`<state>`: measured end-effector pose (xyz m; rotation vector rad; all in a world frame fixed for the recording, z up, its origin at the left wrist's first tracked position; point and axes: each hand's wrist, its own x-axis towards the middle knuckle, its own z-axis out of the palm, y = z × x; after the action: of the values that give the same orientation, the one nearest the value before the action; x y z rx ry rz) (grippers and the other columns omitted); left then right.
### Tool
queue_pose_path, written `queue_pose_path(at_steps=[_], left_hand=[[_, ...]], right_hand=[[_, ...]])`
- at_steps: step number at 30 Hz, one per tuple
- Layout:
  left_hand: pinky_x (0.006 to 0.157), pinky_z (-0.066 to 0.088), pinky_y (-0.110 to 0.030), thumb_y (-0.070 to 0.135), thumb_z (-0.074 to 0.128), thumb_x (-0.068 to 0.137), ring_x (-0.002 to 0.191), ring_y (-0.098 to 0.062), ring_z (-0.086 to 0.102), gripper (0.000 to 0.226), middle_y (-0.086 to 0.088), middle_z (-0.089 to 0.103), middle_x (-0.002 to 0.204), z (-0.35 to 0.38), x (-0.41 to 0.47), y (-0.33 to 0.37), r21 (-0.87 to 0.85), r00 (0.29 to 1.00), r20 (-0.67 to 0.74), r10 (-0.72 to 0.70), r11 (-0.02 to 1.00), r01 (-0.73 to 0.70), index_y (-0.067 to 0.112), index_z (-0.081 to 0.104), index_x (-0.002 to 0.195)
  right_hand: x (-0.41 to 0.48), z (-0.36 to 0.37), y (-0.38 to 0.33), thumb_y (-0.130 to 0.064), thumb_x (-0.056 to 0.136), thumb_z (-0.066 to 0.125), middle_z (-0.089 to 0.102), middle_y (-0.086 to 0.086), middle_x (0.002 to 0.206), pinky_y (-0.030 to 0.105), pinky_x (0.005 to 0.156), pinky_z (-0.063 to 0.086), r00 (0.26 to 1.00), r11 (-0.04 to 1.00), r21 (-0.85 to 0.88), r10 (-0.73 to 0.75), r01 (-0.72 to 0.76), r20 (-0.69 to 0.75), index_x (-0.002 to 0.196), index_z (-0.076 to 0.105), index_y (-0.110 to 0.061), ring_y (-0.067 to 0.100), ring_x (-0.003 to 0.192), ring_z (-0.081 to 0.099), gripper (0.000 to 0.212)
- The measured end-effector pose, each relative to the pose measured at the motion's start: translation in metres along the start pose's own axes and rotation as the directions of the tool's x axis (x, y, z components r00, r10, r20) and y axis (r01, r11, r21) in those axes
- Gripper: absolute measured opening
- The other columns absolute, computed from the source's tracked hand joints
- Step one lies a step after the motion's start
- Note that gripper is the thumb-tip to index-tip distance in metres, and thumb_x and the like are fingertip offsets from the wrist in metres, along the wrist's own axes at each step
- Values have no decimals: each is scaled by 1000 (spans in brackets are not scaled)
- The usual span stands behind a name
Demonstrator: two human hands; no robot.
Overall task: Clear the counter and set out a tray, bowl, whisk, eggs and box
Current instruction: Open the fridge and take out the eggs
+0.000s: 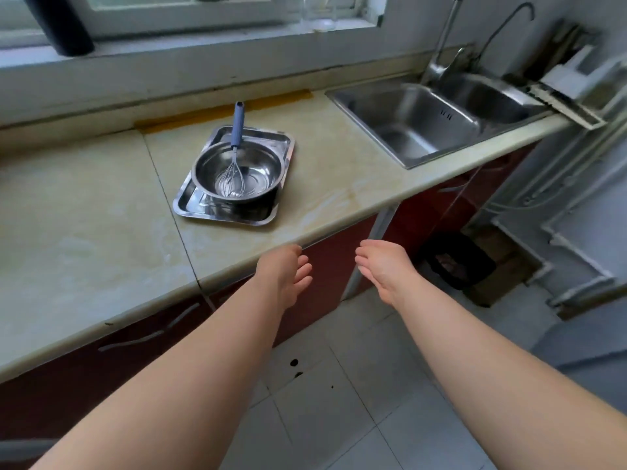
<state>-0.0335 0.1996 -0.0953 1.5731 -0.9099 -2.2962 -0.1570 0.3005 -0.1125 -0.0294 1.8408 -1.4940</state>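
Tray (190, 202) mid-counter (84, 212), nearer back edge; bowl (237, 171) on tray, whisk (236, 144) leaning in bowl, handle over rim. Risk: nudging bowl tips whisk out (top-heavy, I judge). Eggs, box not in view. Left hand (283, 276), right hand (386, 266) off counter's front edge, fingers loosely apart, holding nothing.

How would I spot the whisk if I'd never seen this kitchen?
Start at the steel sink and look left along the pale counter to the metal tray. A steel bowl sits on it; the whisk leans inside, the only thing with a blue handle.
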Motion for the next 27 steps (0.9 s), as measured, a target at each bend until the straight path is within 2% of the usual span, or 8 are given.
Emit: queue_pose_path(at_steps=[5, 6, 7, 9, 12, 21, 23, 27], left_hand=[[87, 49, -35, 17, 44, 98, 98, -20, 60, 35, -8, 61, 114, 83, -47, 11, 85, 987, 141, 77, 992, -89, 6, 51, 131], [84, 49, -34, 17, 44, 98, 90, -18, 61, 34, -7, 62, 106, 96, -55, 9, 127, 983, 169, 79, 987, -101, 7, 52, 130], [82, 50, -33, 17, 44, 97, 83, -17, 60, 34, -5, 62, 101, 121, -69, 5, 157, 975, 206, 84, 981, -117, 7, 53, 128], [79, 50, -33, 16, 44, 97, 84, -16, 61, 34, -6, 62, 105, 151, -86, -2, 175, 964, 252, 88, 975, -135, 7, 53, 129], [82, 49, -32, 16, 48, 96, 104, -19, 62, 35, -7, 62, 125, 201, -115, -21, 219, 944, 325, 63, 966, -140, 5, 53, 130], [105, 41, -33, 11, 38, 101, 131, -23, 49, 28, -9, 50, 142, 352, -206, -97, 313, 846, 533, -26, 935, -169, 2, 54, 122], [103, 44, -33, 10, 39, 100, 126, -22, 54, 20, -8, 55, 135, 385, -220, -118, 334, 829, 559, -30, 923, -192, 3, 57, 107], [80, 49, -32, 10, 52, 94, 83, -18, 59, 11, -4, 61, 87, 449, -246, -161, 374, 814, 580, -13, 892, -253, 10, 58, 85]], right_hand=[[-39, -83, -41, 1, 89, 49, 59, 34, 119, 53, 106, 39, 974, 994, -3, -106, 108, -202, 126, 47, 16, 45, 117, 55, 39], [-46, -99, -46, 2, 88, 47, 63, 32, 103, 47, 96, 46, 966, 992, 8, -118, 123, -228, 121, 48, 18, 47, 120, 41, 37], [-57, -124, -55, 3, 87, 46, 60, 23, 84, 34, 78, 45, 959, 990, 36, -123, 136, -256, 108, 53, 19, 13, 81, 40, 28], [-71, -154, -68, 2, 86, 47, 40, 6, 70, 27, 62, 28, 950, 987, 78, -112, 140, -291, 79, 52, -4, 15, 63, 37, 10], [-93, -211, -82, -2, 77, 48, 27, 0, 62, 32, 61, 13, 923, 980, 81, -141, 182, -359, 60, 35, -26, 14, 58, 23, 32], [-155, -393, -95, -13, 68, 54, 32, 4, 62, 29, 59, 14, 816, 970, 9, -199, 243, -542, 59, 45, -5, 16, 63, 30, 15], [-169, -433, -95, -15, 67, 55, 40, 4, 73, 27, 61, 17, 772, 967, 11, -195, 253, -605, 77, 45, 15, 15, 73, 36, 34], [-189, -512, -94, -4, 85, 56, 55, -3, 70, 31, 71, 43, 720, 967, -26, -207, 254, -663, 80, 67, -9, 15, 73, 52, 13]])
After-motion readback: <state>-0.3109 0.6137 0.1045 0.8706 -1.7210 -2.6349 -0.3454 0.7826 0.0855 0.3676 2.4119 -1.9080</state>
